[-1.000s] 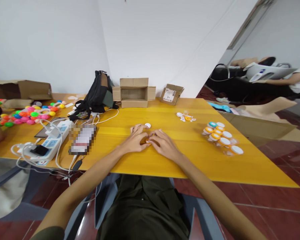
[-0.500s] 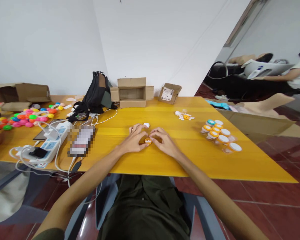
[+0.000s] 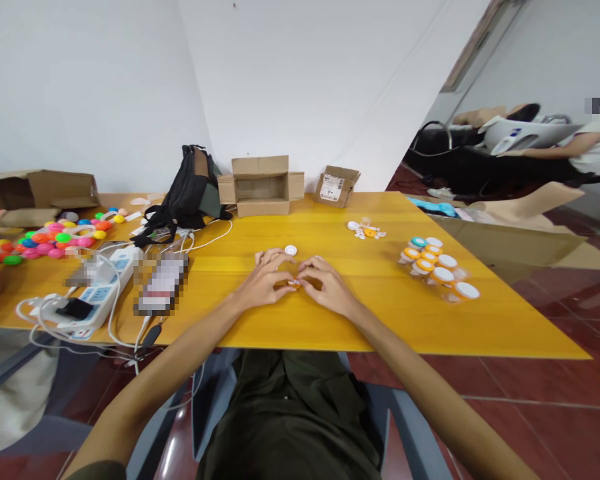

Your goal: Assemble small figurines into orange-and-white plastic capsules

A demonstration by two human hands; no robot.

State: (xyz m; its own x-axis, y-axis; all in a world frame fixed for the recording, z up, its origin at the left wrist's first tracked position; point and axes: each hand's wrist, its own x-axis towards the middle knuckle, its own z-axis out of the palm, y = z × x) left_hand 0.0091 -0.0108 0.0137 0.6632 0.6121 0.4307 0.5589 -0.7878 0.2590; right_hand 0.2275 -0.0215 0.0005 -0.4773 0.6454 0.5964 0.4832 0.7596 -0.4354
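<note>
A small round orange piece with white bits on top (image 3: 295, 285) is pinched between my two hands, just above or on the yellow table (image 3: 280, 330). My left hand (image 3: 266, 280) grips its left side, thumb and fingers curled in. From the other side my right hand (image 3: 326, 285) closes on it with thumb and fingertips, which partly cover the piece. Just beyond my fingers lies a white round cap (image 3: 291, 251), touched by neither hand.
Loose white and orange parts (image 3: 369, 233) lie right of centre. Several orange- and teal-rimmed containers with white tops (image 3: 444, 275) stand farther right. Leftward are a phone (image 3: 163, 285), power strip (image 3: 103, 287), backpack (image 3: 193, 187) and colourful balls (image 3: 55, 239). Open cardboard box (image 3: 263, 193) behind.
My fingers have drawn in over the orange piece, and less of it shows now. The whole view has shifted slightly; the white cap stays beyond my hands.
</note>
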